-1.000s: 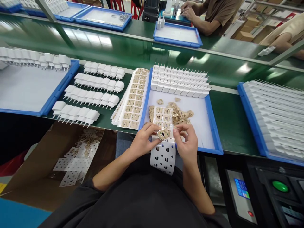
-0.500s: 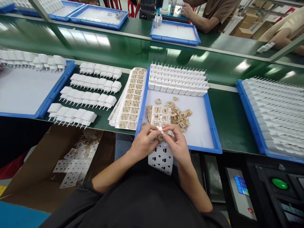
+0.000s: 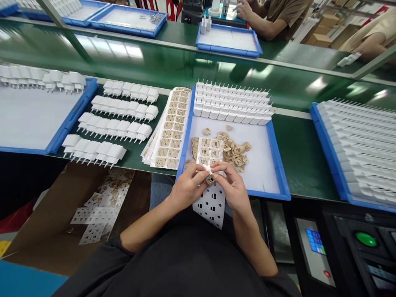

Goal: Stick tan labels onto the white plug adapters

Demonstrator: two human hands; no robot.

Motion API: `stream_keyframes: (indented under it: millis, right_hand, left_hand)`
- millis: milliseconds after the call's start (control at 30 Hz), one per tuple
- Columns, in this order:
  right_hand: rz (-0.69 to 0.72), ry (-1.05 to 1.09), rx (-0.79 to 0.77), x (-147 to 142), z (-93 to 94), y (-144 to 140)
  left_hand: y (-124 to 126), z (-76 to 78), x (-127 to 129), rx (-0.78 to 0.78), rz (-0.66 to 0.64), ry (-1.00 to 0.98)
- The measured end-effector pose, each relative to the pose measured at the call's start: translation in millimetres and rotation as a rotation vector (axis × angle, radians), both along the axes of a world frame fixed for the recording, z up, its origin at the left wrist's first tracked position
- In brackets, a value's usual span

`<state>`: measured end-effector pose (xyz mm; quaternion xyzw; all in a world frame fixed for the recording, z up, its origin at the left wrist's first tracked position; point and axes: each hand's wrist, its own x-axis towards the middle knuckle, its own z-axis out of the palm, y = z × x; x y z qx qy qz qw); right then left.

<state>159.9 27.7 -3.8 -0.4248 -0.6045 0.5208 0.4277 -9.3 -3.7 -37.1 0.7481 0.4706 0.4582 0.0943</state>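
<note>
Between my left hand (image 3: 189, 187) and my right hand (image 3: 231, 187) is a white plug-in charger (image 3: 210, 179), its end with a dark port facing me. Fingers of both hands are closed on its sides and hide much of it. A tan piece seems to cover that end. Just beyond my fingers lies a sticker sheet (image 3: 210, 149) with tan pieces on it; its white, punched-out part (image 3: 209, 208) hangs toward my lap. Loose tan pieces (image 3: 236, 152) are heaped beside it in the blue tray (image 3: 278, 165).
Upright chargers (image 3: 232, 103) fill the tray's far end. Left of it are stacked sticker sheets (image 3: 170, 136) and rows of chargers (image 3: 119, 109). A full tray (image 3: 328, 152) stands right. A cardboard box (image 3: 46, 222) holds scraps below. A co-worker's hand (image 3: 244, 10) shows across the bench.
My right fingers have shifted slightly on the charger, showing a little more of its port end. Both hands stay in nearly the same place.
</note>
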Motion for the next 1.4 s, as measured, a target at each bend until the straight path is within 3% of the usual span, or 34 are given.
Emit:
stream_keyframes:
  millis: [167,300,367,467,567,633,667,733,800,867,933,1067,1133,1233,1400]
  right_hand:
    - [0.098,0.042,-0.062,10.8,0.9,2.6]
    - [0.121,-0.042,-0.061,14.8,7.4,5.1]
    - [0.071,-0.112,0.052,12.6,10.0,5.8]
    - [0.001,-0.279,0.383,9.0,12.2,4.2]
    - [0.098,-0.364,0.618,13.3,12.2,0.7]
    - [0.192,-0.284,0.611,21.8,10.3,1.4]
    - [0.170,-0.239,0.576,27.0,8.7,3.6]
    - [-0.054,-0.251,0.506,36.7,5.3,10.7]
    - [-0.338,-0.419,0.486,43.0,3.0,17.9]
    - [-0.483,-0.577,0.534,43.7,2.8,19.8]
    - [-0.408,-0.593,0.605,39.5,3.2,14.6]
    - [0.017,-0.568,0.678,29.1,-2.7,-0.7]
    - [0.098,-0.633,0.716,27.2,-9.4,-1.8]
    - [0.120,-0.664,0.733,27.5,-18.0,4.0]
    - [0.132,-0.641,0.770,27.6,-20.4,9.0]
  left_hand:
    - [-0.3,3.3,-1.9,-0.029,-0.019,-0.053]
    - [-0.5,7.5,-2.5,-0.067,-0.035,-0.084]
    - [-0.4,8.2,-2.5,-0.080,-0.045,-0.081]
    - [0.1,8.0,-2.9,-0.097,-0.044,-0.086]
    - [1.1,8.4,-3.5,-0.124,-0.047,-0.116]
    - [1.8,9.5,-3.8,-0.138,-0.052,-0.130]
    - [2.1,10.2,-3.9,-0.142,-0.052,-0.131]
    - [2.4,11.3,-4.0,-0.155,-0.048,-0.128]
    - [2.7,11.7,-3.9,-0.175,-0.044,-0.128]
    - [3.0,11.5,-2.8,-0.195,-0.037,-0.131]
    - [3.1,11.5,-0.7,-0.205,-0.026,-0.141]
    - [0.5,15.4,0.8,-0.175,0.027,-0.283]
    - [-2.9,19.6,-7.1,-0.157,0.047,-0.382]
    - [-11.7,27.1,-37.7,-0.097,0.169,-0.361]
    - [-24.8,25.7,-120.9,-0.031,0.764,0.153]
